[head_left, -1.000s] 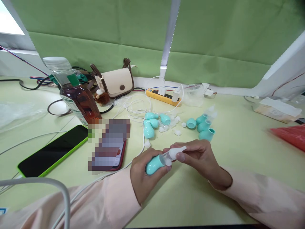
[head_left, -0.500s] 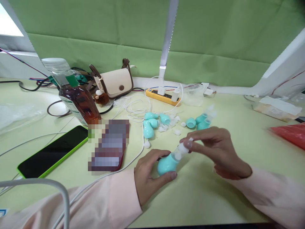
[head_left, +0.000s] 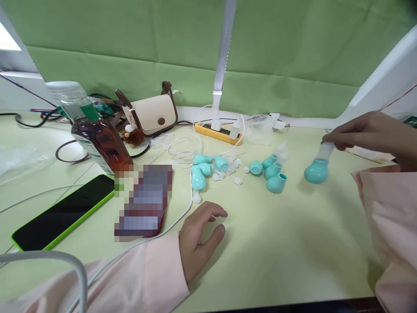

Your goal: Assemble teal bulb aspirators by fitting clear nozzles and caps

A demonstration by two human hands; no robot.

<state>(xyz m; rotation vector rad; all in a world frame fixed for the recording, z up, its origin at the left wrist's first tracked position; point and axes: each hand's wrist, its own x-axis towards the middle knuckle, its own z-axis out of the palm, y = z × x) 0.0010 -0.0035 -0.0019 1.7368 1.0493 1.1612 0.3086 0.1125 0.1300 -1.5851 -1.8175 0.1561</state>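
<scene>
Over the right side of the table, my right hand [head_left: 371,134] pinches the clear tip of a turquoise bulb nasal aspirator [head_left: 316,171], which hangs bulb down. My left hand [head_left: 200,237] rests near the middle of the table, thumb and fingers apart, with nothing between them. Beyond it lies a group of turquoise bulbs [head_left: 198,178] with small white pieces [head_left: 237,181] beside them. Farther right sits a second group, including an open-necked bulb [head_left: 276,183] and others with clear tips.
Left of my left hand are a phone in a red case [head_left: 143,204] with a blurred screen and a green-edged phone [head_left: 65,213]. Behind them stand a bottle of dark liquid [head_left: 100,139] and a cream handbag [head_left: 153,114]. White cables run to a yellow power strip [head_left: 218,132].
The aspirator has left my left hand and moved right, hanging from my right hand. My left hand stays near its place, with its fingers opened.
</scene>
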